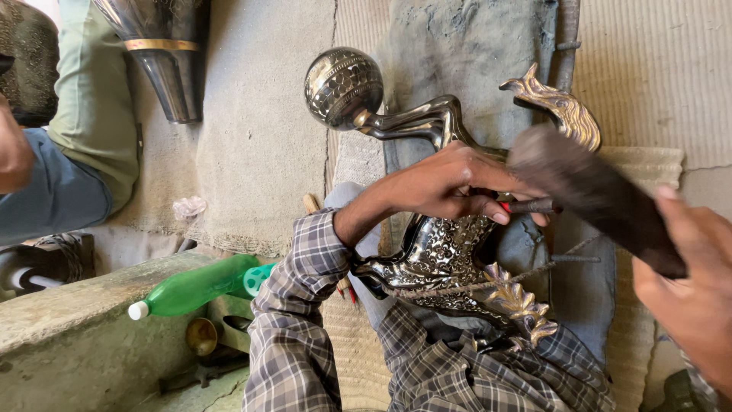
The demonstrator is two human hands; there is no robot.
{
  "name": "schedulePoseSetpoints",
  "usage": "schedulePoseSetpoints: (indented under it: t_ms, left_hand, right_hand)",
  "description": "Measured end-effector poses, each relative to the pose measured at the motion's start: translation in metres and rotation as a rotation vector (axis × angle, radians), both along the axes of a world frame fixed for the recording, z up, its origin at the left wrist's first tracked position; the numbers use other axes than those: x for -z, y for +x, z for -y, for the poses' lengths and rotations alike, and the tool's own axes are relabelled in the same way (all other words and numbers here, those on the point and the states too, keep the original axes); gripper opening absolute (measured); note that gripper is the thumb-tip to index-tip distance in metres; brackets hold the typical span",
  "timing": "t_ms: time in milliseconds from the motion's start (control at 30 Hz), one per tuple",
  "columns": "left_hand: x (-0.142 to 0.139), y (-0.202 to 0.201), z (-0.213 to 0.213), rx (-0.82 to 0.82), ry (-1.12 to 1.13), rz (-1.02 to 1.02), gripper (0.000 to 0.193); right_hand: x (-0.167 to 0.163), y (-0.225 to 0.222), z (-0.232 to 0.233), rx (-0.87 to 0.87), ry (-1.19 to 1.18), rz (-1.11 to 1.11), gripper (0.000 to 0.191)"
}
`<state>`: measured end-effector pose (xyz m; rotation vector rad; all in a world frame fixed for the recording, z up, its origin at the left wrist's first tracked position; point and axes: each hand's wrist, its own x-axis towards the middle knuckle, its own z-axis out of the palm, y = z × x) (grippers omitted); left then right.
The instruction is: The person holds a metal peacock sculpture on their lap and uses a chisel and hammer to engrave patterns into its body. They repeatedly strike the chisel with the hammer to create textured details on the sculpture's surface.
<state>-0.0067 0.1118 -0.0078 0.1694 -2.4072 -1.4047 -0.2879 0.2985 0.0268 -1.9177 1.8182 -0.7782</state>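
An engraved silver metal figure [442,252] with a round ball top [343,85] and gold bird-like trim [560,107] rests on my lap. My left hand [450,183] holds a thin chisel [530,205] against its patterned body. My right hand [690,282] grips a dark wooden mallet [591,191], raised and blurred just right of the chisel's end. A cord [496,281] runs across the figure's lower part.
A green plastic bottle [191,288] lies on a concrete ledge [69,305] at the left. Another person's sleeve and trouser leg [84,130] fill the far left. A dark metal cone-shaped vessel [164,53] stands at the top left. Grey cloth [457,53] covers the floor beyond.
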Motion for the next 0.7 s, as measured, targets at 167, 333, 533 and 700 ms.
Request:
schedulePoseSetpoints:
  t_ms: [167,333,533,700]
  left_hand:
    - [0.002,-0.002,0.001,0.01,-0.04,0.145,0.042]
    - [0.0,0.0,0.003,0.018,0.016,0.21,0.049]
    - [0.002,-0.001,0.001,0.009,0.022,-0.026,0.05]
    - [0.0,0.0,0.0,0.0,0.072,-0.065,0.051]
  right_hand:
    - [0.004,-0.006,-0.004,-0.109,-0.01,-0.082,0.074]
    - [0.021,-0.012,-0.016,0.071,0.112,-0.047,0.079]
    - [0.042,-0.029,-0.029,0.015,-0.043,-0.076,0.085]
    - [0.064,-0.038,-0.044,0.033,-0.054,0.018,0.074]
